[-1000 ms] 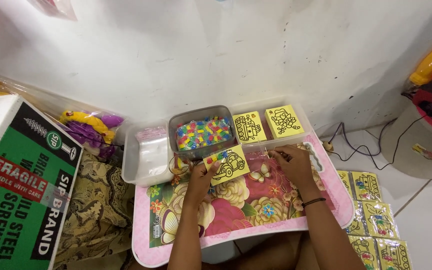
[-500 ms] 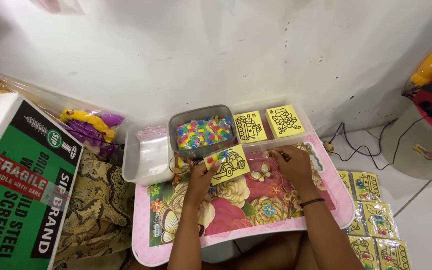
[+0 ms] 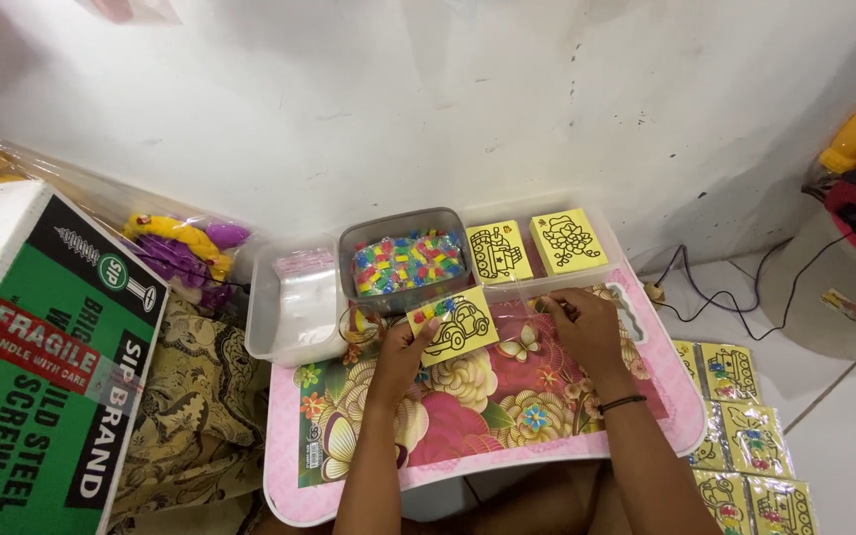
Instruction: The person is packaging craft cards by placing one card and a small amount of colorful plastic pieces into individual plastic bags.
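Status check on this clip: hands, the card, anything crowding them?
Left hand holds yellow car card above floral tray table. Right hand pinches clear plastic bag. Grey tub of coloured pieces close behind; nothing blocking.

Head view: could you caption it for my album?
Left hand holds a yellow car card; right hand rests on the flowered tray.

Low pink lap table [image 3: 681, 421], floral top. On it: grey tub [image 3: 403, 260] of coloured bits, clear tray [image 3: 294, 312].
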